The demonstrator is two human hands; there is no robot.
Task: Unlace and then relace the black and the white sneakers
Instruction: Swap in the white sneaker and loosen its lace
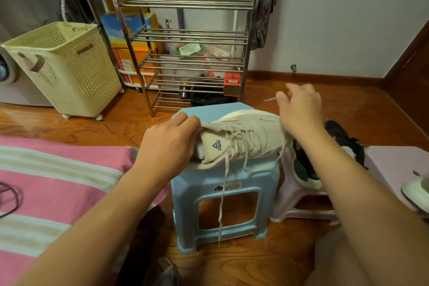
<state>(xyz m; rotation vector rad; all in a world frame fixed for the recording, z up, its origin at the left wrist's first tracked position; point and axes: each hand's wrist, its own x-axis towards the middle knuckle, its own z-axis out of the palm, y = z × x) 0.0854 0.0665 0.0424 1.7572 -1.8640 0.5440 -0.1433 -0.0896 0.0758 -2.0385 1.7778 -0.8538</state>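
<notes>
A cream-white sneaker (253, 137) lies across the top of a light blue plastic stool (222, 195), its toe pointing right. My left hand (169, 141) grips the sneaker's heel collar. Over the toe, my right hand (299, 109) pinches one lace end, whose tip (270, 99) sticks out to the left of the fingers. The other lace end (221, 202) hangs down the front of the stool. A black sneaker (343, 139) sits on a pale pink stool (299, 199) to the right, partly hidden by my right forearm.
A steel shoe rack (190, 37) stands against the far wall, with a cream laundry basket (65, 69) to its left. A pink striped bedcover (46, 188) fills the left foreground. Another white shoe (417, 190) shows at the right edge. The floor is wood.
</notes>
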